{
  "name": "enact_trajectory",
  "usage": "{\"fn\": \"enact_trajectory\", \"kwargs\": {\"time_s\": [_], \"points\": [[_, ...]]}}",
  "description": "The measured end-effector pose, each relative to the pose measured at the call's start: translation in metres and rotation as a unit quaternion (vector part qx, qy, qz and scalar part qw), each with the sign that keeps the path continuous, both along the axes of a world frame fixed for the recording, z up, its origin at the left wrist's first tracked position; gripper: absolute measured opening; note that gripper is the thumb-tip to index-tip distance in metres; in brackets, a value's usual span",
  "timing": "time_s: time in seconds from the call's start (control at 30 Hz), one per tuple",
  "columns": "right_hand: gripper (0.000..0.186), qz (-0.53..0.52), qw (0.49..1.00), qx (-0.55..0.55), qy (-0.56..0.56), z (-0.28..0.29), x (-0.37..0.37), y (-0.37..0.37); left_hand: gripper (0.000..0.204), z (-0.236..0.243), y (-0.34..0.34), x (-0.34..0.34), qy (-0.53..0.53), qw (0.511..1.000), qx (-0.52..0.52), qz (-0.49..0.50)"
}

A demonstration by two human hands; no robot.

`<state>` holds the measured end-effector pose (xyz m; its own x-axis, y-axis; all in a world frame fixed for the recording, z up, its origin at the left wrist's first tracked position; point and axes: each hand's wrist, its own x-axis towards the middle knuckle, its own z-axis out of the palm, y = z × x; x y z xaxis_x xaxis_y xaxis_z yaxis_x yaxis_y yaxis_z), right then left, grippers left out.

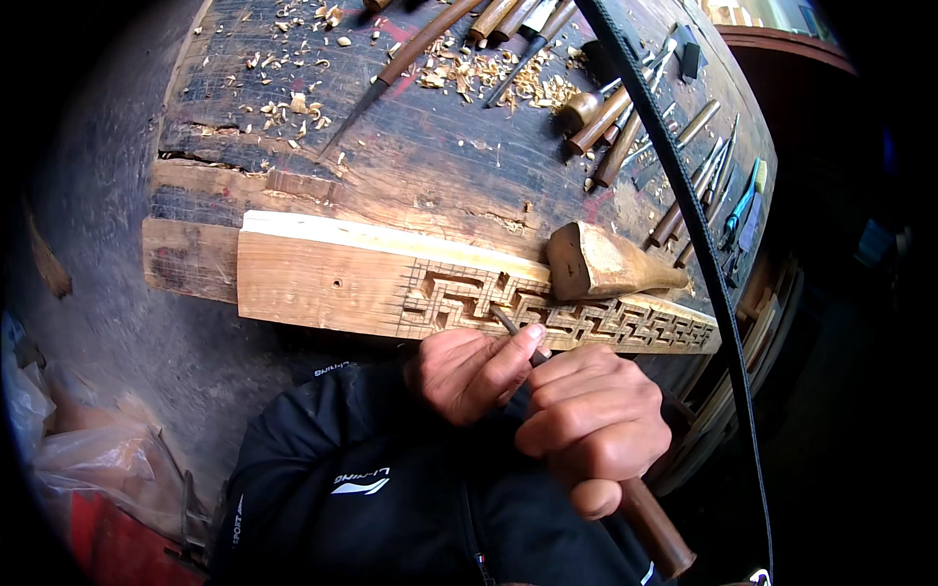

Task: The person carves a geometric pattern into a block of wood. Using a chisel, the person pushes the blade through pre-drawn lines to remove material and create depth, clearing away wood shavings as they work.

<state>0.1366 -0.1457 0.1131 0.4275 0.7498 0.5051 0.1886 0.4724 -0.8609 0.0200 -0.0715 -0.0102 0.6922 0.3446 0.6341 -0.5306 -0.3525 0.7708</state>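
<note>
A long pale board (313,283) lies along the front edge of the workbench, its face cut with a gridded, interlocking geometric pattern. My right hand (591,420) is closed around the brown wooden handle of a chisel (657,527). My left hand (474,376), beside it at the board's front edge, has thumb and fingers pressed on the chisel's dark shank. The chisel's tip is at the carved grooves in the middle-left part of the pattern. A worn wooden mallet (601,259) rests on the board just beyond my hands.
The scarred bench (234,117) holds many wood-handled tools (611,156) and curled shavings (449,68) at the back. A dark cord (703,230) crosses the right side of the view. Plastic sheeting (98,454) and something red (107,542) lie low at the left.
</note>
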Motion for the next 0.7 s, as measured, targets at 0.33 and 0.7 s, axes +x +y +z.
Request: {"fn": "enact_trajectory", "kwargs": {"time_s": [0.33, 0.7], "points": [[0.055, -0.144, 0.986, 0.059, -0.058, -0.009, -0.024, -0.002, 0.053, 0.005, 0.018, -0.01, 0.086, 0.985, 0.037, -0.143], [0.059, -0.159, 0.987, 0.036, 0.005, 0.024, 0.005, -0.037, 0.059, 0.009, 0.017, 0.003, 0.017, 0.993, 0.098, -0.059]]}}
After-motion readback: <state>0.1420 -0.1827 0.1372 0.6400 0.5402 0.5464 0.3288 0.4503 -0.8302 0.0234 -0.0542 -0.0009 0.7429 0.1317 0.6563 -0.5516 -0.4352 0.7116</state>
